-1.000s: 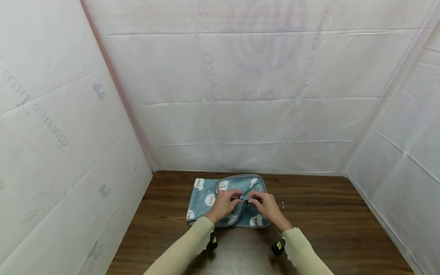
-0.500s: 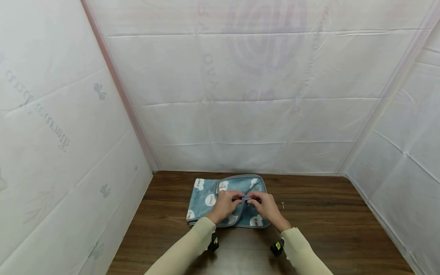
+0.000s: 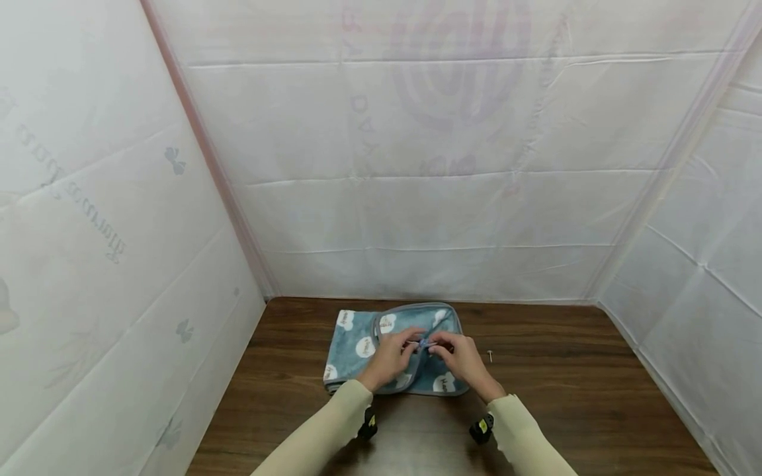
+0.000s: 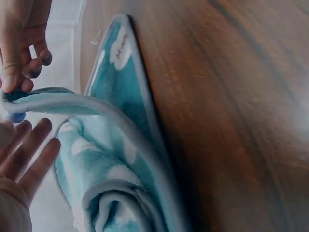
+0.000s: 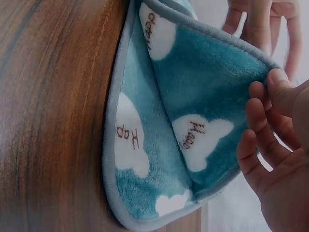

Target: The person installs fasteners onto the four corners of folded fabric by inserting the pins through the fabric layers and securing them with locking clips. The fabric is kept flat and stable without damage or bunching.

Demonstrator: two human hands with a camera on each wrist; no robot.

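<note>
A folded teal blanket (image 3: 351,340) with white cloud patches and grey edging lies on the table, a rolled fold showing in the left wrist view. My right hand (image 3: 461,357) pinches its raised edge between thumb and fingers, and the flap (image 5: 212,92) stands up from the layer below. Opposite, my left hand (image 3: 389,357) has thumb and fingertips close round a small blue round-headed piece (image 4: 16,117) at that edge. Its other fingers (image 4: 38,166) are spread. Part of the blue piece is hidden, so its kind is unclear.
A small pale T-shaped pin (image 3: 490,356) lies on the brown wooden table (image 3: 553,370), right of the blanket. White sheeting (image 3: 428,218) walls the table at the back and both sides.
The fingertips have shifted slightly round the blue piece, and a pale bit now shows between the left thumb and finger. The blanket and both arms stay nearly still.
</note>
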